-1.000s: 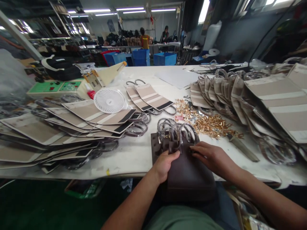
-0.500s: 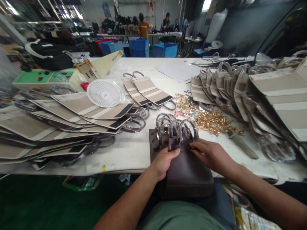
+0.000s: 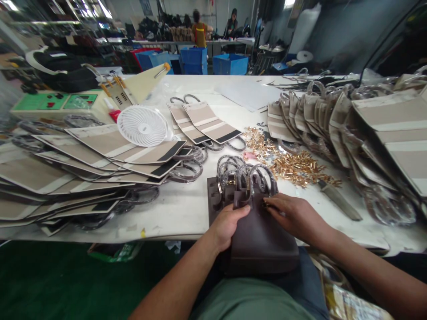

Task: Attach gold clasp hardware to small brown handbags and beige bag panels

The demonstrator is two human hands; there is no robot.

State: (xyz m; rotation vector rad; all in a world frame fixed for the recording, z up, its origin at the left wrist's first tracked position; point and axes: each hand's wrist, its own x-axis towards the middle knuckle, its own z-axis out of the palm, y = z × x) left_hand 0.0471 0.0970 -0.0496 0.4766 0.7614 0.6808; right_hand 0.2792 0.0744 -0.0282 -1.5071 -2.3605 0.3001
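Observation:
A dark brown handbag panel (image 3: 263,242) with plastic-wrapped looped handles (image 3: 262,178) lies at the table's front edge, over my lap, on top of similar brown pieces. My left hand (image 3: 230,222) grips its left edge just below the handles, thumb on top. At the panel's upper right, my right hand (image 3: 290,213) has its fingertips pinched together against the surface by the handle base. Something small and dark or gold shows at those fingertips, too small to name. Beyond the handles, a heap of small gold metal fittings (image 3: 296,168) is spread on the table.
Beige-lined bag panels are piled at left (image 3: 90,151) and right (image 3: 393,129). A white fan (image 3: 143,126) rests on the left pile. A knife-like tool (image 3: 340,202) lies right of the fittings. Blue bins (image 3: 230,66) and two people are at the back.
The view has tilted and shifted slightly. Both hands keep nearly the same places on the bag panel, with only a slight shift of the right fingers.

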